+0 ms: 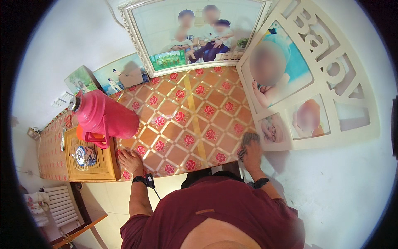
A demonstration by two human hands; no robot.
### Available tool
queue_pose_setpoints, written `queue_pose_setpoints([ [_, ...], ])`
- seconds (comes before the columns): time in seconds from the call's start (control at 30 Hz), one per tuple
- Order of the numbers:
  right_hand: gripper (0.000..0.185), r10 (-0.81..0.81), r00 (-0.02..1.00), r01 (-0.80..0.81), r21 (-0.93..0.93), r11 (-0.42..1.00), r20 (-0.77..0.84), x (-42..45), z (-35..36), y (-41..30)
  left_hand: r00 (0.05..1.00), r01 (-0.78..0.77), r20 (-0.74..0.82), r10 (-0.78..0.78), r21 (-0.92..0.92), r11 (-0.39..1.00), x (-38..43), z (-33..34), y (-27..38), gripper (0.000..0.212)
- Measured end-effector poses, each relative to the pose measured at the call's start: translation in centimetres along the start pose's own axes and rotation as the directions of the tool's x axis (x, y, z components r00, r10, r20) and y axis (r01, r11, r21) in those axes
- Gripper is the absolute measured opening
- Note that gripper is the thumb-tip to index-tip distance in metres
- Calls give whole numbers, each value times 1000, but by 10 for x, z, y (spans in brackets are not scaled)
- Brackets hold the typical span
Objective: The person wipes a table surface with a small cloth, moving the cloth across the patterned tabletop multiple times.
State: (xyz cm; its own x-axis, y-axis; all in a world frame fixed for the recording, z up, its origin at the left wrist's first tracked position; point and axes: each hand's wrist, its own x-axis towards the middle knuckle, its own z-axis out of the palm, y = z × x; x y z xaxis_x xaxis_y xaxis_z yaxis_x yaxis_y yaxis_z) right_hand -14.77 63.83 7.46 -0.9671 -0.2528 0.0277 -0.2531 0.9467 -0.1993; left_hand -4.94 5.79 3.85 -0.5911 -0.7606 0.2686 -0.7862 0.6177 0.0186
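Note:
My left hand (130, 161) rests on the rose-patterned tablecloth (174, 130), fingers spread beside the right edge of a wooden tea tray (115, 168). It holds nothing. At the table's right end, below the white collage frame, my right hand (251, 151) has a grey striped cloth (250, 138) under its fingers, pressed against the tabletop. A pink thermos jug (105, 115) stands just beyond my left hand, its handle toward the tray. On the tray sits a blue-and-white lidded teapot (85, 156), with an orange item (81, 133) partly hidden behind the thermos handle.
A large silver-framed photo (146, 67) leans on the wall at the back. The white collage frame (339, 137) stands at the right. Two smaller photo panels (121, 74) are at the back left. A radiator (63, 205) and an orange-brown wooden edge (84, 228) are at lower left.

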Motion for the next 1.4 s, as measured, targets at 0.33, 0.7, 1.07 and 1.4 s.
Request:
queue_pose_setpoints([
  [0.33,72,57,998,-58,-33,998,-42,60,-8,-48,1000,3,5,-3,-12,1000,0,4,-2,55],
  [0.7,61,-55,993,41,-142,989,-100,131,7,-43,1000,-4,7,5,-34,999,-1,1,0,56],
  [1.07,65,-60,998,59,-51,997,-6,100,-16,-49,999,20,33,-21,31,999,1,1,-2,57],
  [1.4,68,6,993,-11,-40,999,-121,38,17,-39,999,12,43,-13,9,1000,-2,4,-2,58],
])
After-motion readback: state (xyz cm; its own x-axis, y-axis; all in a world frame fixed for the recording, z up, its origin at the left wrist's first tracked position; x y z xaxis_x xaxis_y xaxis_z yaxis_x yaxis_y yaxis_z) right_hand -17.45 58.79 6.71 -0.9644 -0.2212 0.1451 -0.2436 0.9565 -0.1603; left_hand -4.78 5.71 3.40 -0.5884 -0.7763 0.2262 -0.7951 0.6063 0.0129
